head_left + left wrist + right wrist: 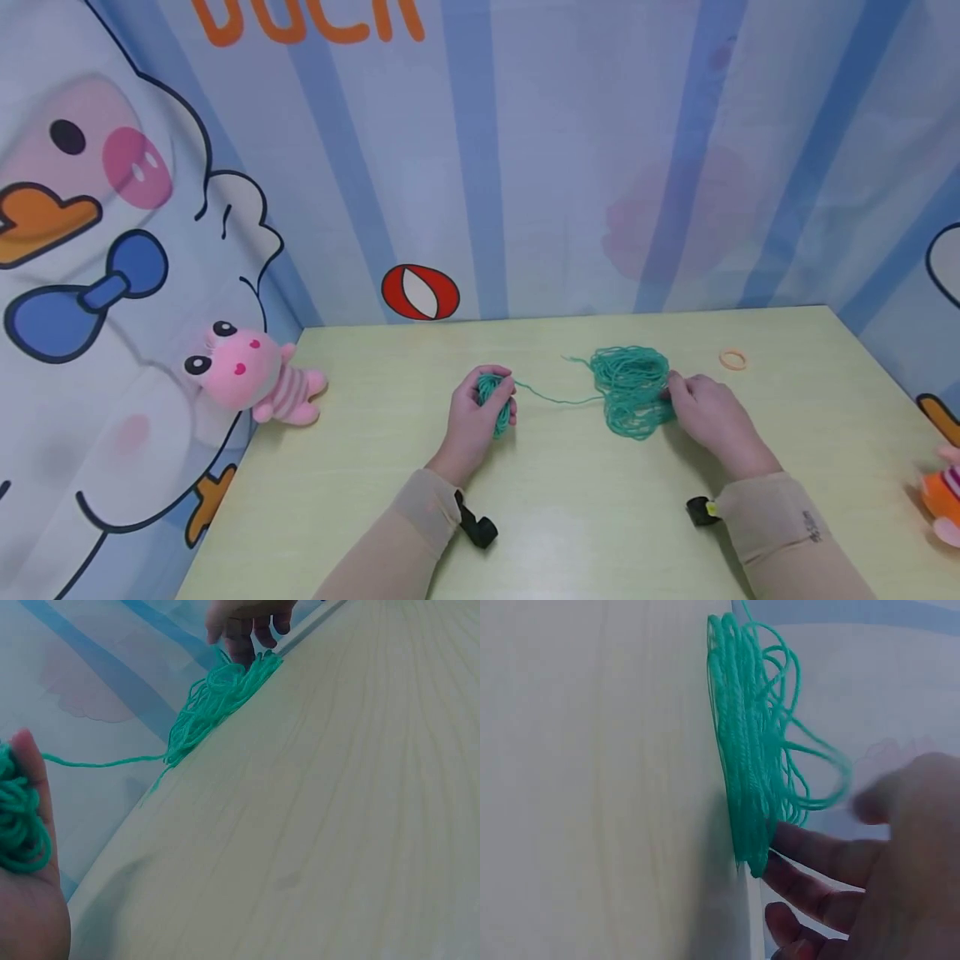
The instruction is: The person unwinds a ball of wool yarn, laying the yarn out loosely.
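Observation:
A small bundle of green yarn (489, 388) lies in my left hand (471, 423), whose fingers and thumb curl round it. From it one strand runs right to a loose pile of green yarn (632, 392) on the table. My right hand (708, 414) is at the pile's right edge. In the right wrist view its fingertips (787, 836) touch the end of the pile, with the thumb apart from them. The left wrist view shows the held yarn (21, 817) at its left edge and the right hand (247, 626) over the pile's far end.
An orange ring-shaped band (732, 359) lies behind the right hand. At the table's left edge rests a pink plush toy (258, 375); an orange and pink toy (947, 492) is at the far right. A patterned curtain (540, 167) hangs behind the pale table (577, 517).

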A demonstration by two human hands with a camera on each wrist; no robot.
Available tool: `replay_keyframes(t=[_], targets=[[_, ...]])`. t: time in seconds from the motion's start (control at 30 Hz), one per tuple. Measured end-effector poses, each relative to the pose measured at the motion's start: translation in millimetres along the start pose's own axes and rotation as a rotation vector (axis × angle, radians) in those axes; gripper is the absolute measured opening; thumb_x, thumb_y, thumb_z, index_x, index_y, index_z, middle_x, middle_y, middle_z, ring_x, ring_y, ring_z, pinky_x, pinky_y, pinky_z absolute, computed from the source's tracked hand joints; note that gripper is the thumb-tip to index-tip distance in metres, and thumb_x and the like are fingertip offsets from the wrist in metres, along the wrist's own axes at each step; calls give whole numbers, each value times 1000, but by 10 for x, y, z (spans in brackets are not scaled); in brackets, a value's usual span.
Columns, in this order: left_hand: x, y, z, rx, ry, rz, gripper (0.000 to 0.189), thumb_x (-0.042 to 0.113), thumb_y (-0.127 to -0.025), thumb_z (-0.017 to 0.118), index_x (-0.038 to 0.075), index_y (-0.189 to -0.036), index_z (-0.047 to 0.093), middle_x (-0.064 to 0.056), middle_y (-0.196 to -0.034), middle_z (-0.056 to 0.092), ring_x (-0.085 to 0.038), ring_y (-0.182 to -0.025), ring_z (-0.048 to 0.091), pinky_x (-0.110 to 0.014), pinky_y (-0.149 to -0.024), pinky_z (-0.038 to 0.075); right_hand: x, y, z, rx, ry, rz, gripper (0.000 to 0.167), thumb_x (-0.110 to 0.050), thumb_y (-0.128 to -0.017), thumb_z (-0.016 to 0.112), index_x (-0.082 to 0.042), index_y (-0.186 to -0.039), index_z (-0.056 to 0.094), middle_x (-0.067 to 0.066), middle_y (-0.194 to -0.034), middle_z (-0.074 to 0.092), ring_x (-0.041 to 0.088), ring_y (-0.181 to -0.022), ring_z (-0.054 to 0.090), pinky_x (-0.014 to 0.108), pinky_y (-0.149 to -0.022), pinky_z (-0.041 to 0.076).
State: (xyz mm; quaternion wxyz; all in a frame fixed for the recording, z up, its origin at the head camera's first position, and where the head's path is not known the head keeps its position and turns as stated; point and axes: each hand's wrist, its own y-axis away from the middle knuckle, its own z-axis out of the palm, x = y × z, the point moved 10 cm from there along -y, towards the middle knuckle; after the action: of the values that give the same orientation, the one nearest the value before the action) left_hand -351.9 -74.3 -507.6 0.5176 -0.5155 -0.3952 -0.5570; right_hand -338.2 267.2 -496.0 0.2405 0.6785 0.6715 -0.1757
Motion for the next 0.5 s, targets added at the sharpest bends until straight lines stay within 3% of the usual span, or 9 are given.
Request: replay_keyframes(t=[0.13,0.27,0.37,0.5], targets=[[-6,3,-1,2,-7,-6,43,28,-110,70,-2,-138,58,-34,-116,63,-15,-76,68,-24,-71,64,-25,14,-47,78,-51,-38,42,-28,-115,48,1,-138,66,30,-136,67,43,-108,69,52,-84,58],[-10,1,-2,4,-1,-8,46,28,-109,71,-3,-140,56,-30,-113,65,-15,-76,68,-24,-71,64,-19,26,-68,116,-93,-68,29,-13,-110,50,-6,-124,74,27,-138,66,31,-94,63,38,-74,50],[-3,1,4,0,9,-2,48,28,-109,72,-5,-140,55,-29,-112,65,-16,-77,67,-24,-70,64,-6,23,-64,111,-83,-74,31,-8,-107,47,-8,-109,78,29,-139,65,33,-96,60,41,-77,48],[-6,1,2,0,15,-3,49,28,-109,72,-5,-140,55,-28,-111,65,-16,-77,67,-24,-70,64,-2,8,-32,80,-31,-76,33,-8,-106,46,-9,-99,78,31,-138,65,47,-111,64,56,-90,53]])
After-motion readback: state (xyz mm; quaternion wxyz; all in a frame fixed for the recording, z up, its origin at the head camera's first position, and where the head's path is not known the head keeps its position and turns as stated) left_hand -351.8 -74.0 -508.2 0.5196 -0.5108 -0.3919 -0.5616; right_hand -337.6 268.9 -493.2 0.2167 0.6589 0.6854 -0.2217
